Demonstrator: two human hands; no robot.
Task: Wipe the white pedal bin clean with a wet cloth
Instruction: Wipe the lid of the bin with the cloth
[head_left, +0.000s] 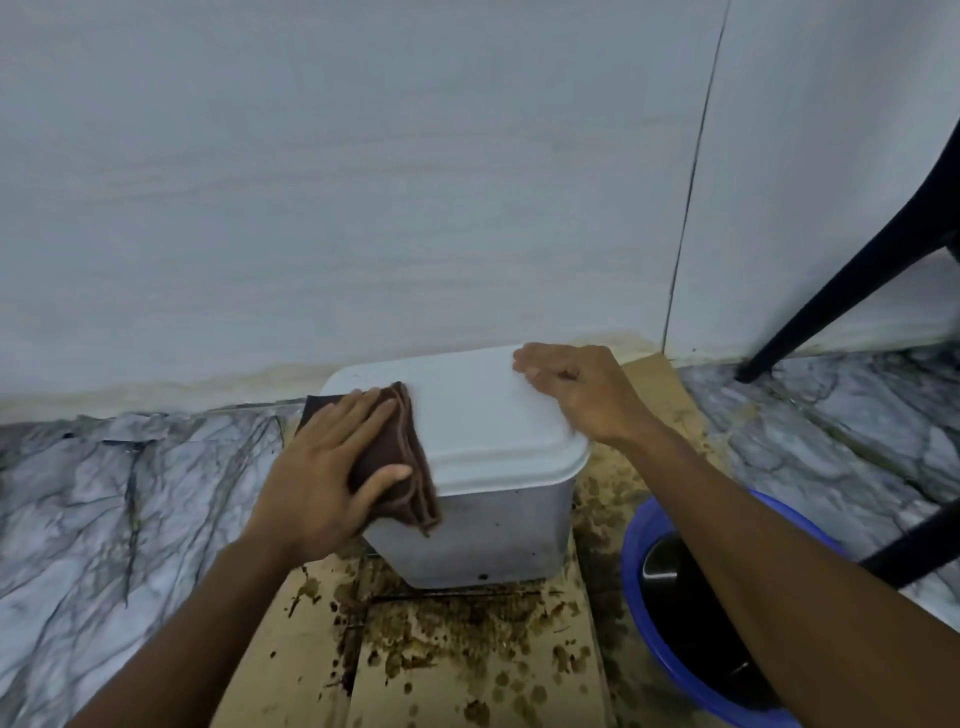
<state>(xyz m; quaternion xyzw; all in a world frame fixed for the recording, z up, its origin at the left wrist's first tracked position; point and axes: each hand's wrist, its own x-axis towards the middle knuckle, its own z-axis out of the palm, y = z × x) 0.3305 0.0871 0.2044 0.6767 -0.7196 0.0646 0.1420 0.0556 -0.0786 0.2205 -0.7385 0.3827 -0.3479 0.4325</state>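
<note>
Wiping under way on the white pedal bin (498, 525), lid shut, standing on stained cardboard (457, 665) by the wall: top pale, front speckled dark, so seemingly more left than done. Beside it, blue basin (631, 545) (something dark inside, hard to tell what). Right hand (576, 389) resting slack on the lid's far corner, holding nothing; left hand (317, 478), fingers straight, pressing the brown cloth (402, 447) flat on the lid's left edge.

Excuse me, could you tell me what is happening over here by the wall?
A person is wiping the white pedal bin with a brown cloth. The left hand presses the cloth flat on the near left corner of the closed lid, while the right hand rests on the lid's far right side. The bin stands on stained cardboard against the wall, with a blue basin to its right.
</note>
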